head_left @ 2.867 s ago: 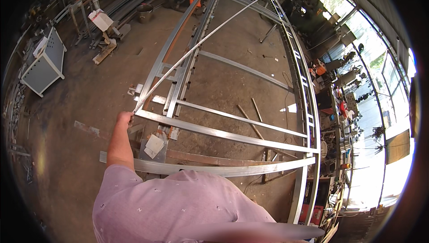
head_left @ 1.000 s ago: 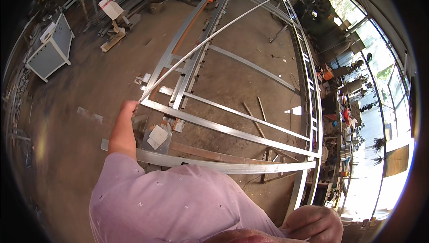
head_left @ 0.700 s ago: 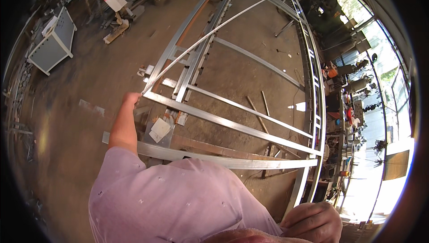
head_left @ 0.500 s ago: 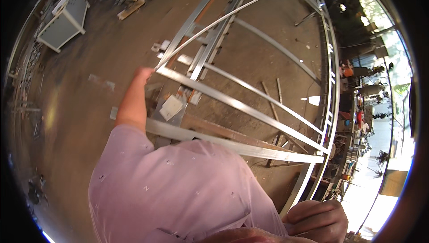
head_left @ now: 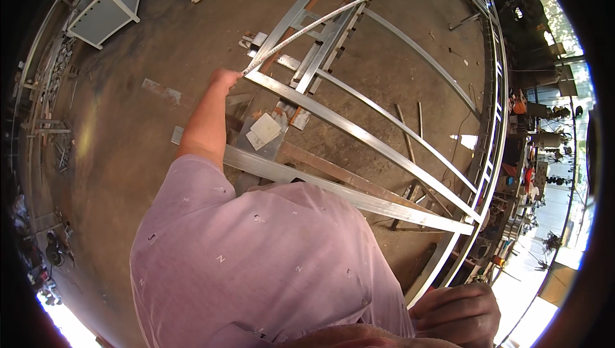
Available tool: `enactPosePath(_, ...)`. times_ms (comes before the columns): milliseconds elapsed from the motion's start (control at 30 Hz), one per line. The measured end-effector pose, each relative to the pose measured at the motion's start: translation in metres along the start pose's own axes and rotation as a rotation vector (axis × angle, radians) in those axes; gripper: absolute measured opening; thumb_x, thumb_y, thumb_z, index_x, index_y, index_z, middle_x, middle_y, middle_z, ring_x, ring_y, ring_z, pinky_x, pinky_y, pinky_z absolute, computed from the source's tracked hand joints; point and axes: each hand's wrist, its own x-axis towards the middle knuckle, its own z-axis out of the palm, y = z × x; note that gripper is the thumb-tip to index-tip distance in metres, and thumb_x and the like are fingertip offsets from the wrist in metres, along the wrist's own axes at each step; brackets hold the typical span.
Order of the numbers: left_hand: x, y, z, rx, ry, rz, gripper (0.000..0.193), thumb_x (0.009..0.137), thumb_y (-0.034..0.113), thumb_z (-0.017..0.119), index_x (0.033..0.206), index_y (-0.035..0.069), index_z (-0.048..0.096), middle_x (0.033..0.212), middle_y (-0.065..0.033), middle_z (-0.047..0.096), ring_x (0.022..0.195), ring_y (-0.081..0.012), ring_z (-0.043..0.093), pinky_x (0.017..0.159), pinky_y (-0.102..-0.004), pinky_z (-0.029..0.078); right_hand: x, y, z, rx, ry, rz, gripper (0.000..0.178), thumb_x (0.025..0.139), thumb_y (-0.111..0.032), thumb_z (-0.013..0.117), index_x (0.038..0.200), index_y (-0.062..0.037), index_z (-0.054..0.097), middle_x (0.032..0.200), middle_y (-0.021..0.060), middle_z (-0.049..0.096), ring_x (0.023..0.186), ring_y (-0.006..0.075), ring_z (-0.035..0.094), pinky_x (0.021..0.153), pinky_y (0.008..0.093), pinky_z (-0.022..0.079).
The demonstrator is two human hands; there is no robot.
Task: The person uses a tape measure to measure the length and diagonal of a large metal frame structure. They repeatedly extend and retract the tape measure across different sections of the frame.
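Observation:
My left hand (head_left: 227, 80) reaches out at arm's length to the near-left corner of a metal frame. Its fingers are closed on the end of a tape measure (head_left: 339, 10), whose pale, marked blade runs in a long arc to the far right corner. Below the blade, a silvery square-tube bar (head_left: 359, 133) of the frame starts beside this hand and slants to the right. Close to my body at the lower right, my right hand (head_left: 456, 315) is curled shut. What it holds, if anything, is hidden by its fingers.
A long ladder-like rail (head_left: 496, 101) bounds the frame on the right. Another bar (head_left: 359, 199) crosses right in front of my body. White plates (head_left: 264, 130) lie near the left corner. A grey cabinet (head_left: 109, 12) stands far left. Cluttered shelves line the right side.
The whole view has shifted, so the frame and my left hand appear higher and farther right. My left hand still grips the tape at the same corner; my right hand stays curled.

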Motion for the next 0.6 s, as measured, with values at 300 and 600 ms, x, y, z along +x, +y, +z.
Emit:
enactPosePath(300,0.05,-0.039,0.004,-0.204,-0.165,0.081,0.037,0.088,0.027,0.077,0.061,0.018,0.053,0.052,0.0014,0.046,0.039,-0.0135,0.036,0.039,-0.0358,0.023,-0.004,0.002,-0.017,0.072,-0.046,-0.154,0.022,0.083,-0.02,0.071,0.084,0.0019,0.067,0.089,0.0161,0.073,0.075,0.0321,0.071,0.064,0.0465,0.058)
enactPosePath(600,0.017,-0.014,0.0,-0.114,-0.055,-0.021,0.027,0.084,0.022,0.083,0.075,0.004,0.064,0.064,-0.004,0.059,0.048,-0.0172,0.051,0.044,-0.0394,0.033,-0.008,-0.001,-0.019,0.078,0.0,-0.349,0.035,0.096,-0.033,0.059,0.093,0.0015,0.065,0.093,0.0172,0.071,0.077,0.0337,0.071,0.064,0.0477,0.058)
